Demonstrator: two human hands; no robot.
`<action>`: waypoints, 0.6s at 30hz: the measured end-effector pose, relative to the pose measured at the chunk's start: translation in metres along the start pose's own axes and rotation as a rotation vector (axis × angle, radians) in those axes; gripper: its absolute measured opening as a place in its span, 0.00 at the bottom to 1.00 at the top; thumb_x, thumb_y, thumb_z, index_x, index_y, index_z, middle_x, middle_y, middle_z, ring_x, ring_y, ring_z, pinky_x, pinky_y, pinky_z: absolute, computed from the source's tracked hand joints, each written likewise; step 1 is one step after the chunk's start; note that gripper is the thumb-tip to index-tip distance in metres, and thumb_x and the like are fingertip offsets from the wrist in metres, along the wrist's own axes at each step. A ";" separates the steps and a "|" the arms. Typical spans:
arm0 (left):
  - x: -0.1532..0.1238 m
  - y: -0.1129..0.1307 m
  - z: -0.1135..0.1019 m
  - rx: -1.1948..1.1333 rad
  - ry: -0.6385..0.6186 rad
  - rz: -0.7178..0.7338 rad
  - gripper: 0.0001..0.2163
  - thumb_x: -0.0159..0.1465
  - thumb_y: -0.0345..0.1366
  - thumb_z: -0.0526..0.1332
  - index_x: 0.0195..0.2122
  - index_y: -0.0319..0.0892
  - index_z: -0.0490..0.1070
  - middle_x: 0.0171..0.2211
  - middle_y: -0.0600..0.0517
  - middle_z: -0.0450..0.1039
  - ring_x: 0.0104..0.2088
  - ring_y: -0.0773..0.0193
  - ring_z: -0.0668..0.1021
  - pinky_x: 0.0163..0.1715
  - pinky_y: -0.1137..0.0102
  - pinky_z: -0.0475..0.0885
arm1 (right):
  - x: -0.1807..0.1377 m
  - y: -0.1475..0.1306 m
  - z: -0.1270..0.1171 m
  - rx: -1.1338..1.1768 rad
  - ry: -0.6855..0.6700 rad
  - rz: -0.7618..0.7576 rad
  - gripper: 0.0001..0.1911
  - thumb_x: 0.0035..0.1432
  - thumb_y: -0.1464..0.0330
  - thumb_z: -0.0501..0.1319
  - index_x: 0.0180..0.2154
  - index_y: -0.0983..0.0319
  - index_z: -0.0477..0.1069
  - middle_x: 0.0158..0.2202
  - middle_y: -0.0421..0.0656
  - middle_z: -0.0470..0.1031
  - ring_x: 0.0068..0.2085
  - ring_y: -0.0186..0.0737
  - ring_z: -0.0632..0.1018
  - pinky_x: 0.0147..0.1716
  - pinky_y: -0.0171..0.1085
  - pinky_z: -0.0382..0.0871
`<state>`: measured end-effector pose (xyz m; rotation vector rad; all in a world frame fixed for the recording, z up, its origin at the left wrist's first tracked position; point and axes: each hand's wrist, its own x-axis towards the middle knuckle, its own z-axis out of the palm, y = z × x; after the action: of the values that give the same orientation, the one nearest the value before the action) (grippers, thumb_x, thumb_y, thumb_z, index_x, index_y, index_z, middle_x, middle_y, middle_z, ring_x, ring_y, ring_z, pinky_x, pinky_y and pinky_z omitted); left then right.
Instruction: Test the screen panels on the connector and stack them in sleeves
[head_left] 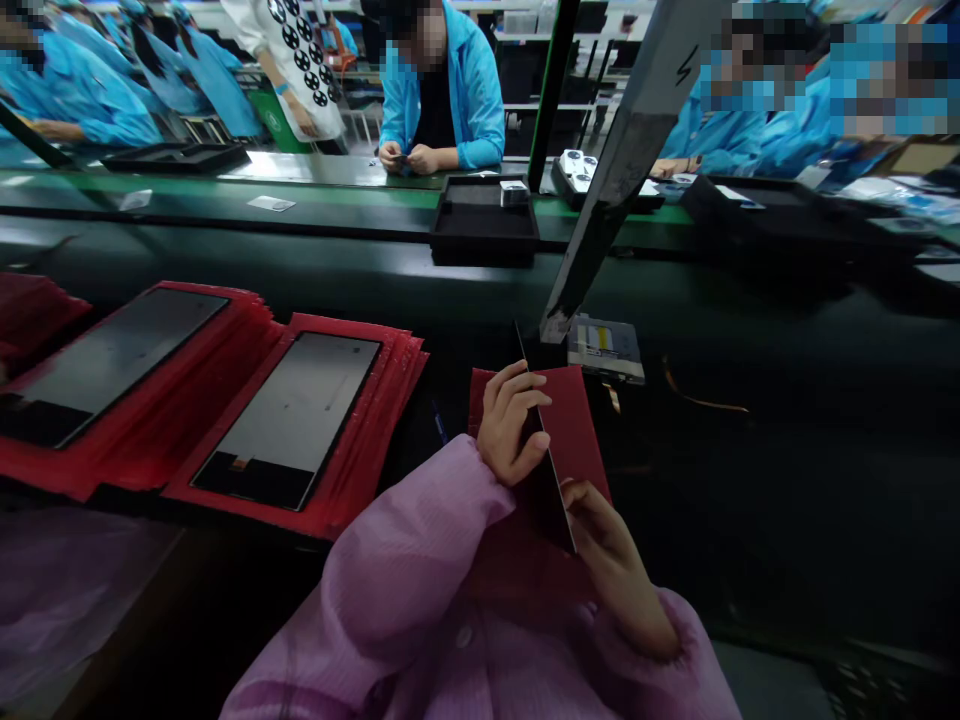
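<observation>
A thin dark display panel, seen nearly edge-on, stands tilted over a red sleeve in front of me. My left hand grips its upper part, fingers bent over the edge. Lower down, my right hand pinches the same panel near its bottom end. To the left, another display panel lies face up on a stack of red sleeves. Further left, a similar panel rests on a second red stack. The held panel's faces are mostly hidden.
A grey slanted post rises just beyond my hands, beside a small flat metallic device. A thin brownish strip lies to the right. Across the green-edged bench stand black trays, with people in blue coats behind.
</observation>
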<state>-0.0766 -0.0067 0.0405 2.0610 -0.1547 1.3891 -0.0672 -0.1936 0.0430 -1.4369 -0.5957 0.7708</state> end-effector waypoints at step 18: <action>0.000 0.001 0.000 0.033 -0.009 0.010 0.21 0.70 0.52 0.45 0.45 0.41 0.67 0.47 0.42 0.72 0.59 0.51 0.68 0.57 0.53 0.65 | -0.002 0.005 0.004 -0.043 0.016 -0.132 0.11 0.67 0.60 0.55 0.33 0.57 0.63 0.31 0.39 0.61 0.29 0.34 0.65 0.26 0.32 0.62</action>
<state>-0.0767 -0.0074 0.0410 2.0964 -0.1463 1.3975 -0.0724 -0.1931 0.0385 -1.4261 -0.6918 0.6452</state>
